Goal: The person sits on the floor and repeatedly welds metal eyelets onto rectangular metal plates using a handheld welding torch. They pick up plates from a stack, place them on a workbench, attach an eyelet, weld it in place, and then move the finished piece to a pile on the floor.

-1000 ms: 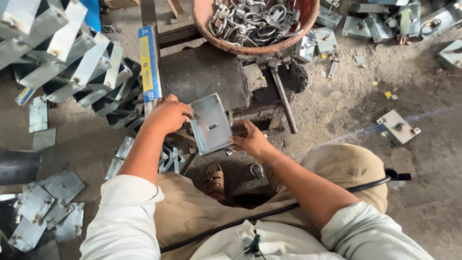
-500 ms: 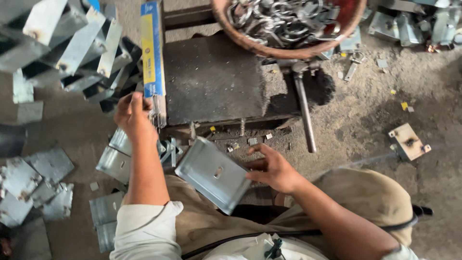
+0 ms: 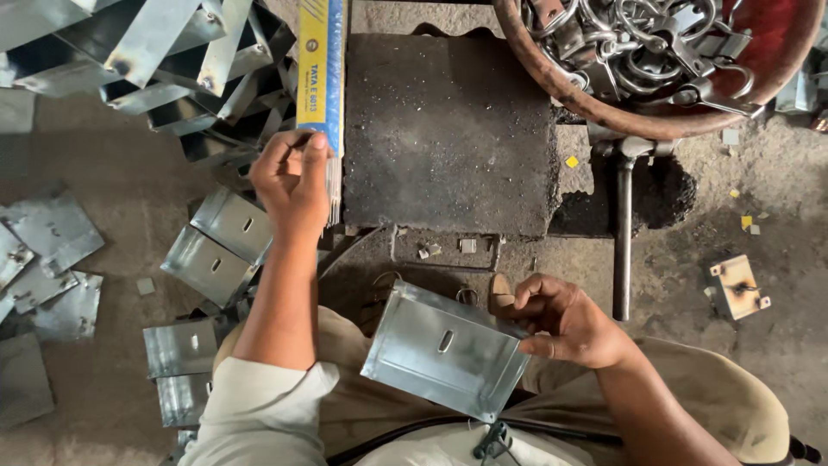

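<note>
Change since half a second ago: your left hand (image 3: 293, 177) has closed on the thin rods at the open end of the yellow-and-blue box (image 3: 321, 69), where before it only reached the box's lower end; the galvanised plate (image 3: 445, 349) sits lower and closer to your lap.

Item 1, right hand (image 3: 565, 324): fingers curled round the right edge of the galvanised plate, thumb on top, pinching it. Plate is rectangular, with folded rims and one small slot near its middle, held tilted above your knees, below the dark block.

Item 2, left hand: thumb and fingertips pressed together on a bundle of thin grey rods (image 3: 332, 194) sticking out of the box's lower end. Box lies lengthwise along the left edge of the block.

Item 3, dark steel block (image 3: 444, 129): flat, soot-stained, directly ahead of you between both hands.

Item 4, rust-red basin (image 3: 655, 60): upper right, touching the block's far corner, filled with metal rings and clamps.

Item 5, hammer-like bar (image 3: 623, 233): upright shaft just right of the block.

Item 6, loose plates (image 3: 220, 246): more slotted pieces on the ground left of your forearm; a heap of bent channel sections (image 3: 147, 52) at upper left.

Item 7, small scorched bracket (image 3: 737, 289): on the floor, well apart at right.
</note>
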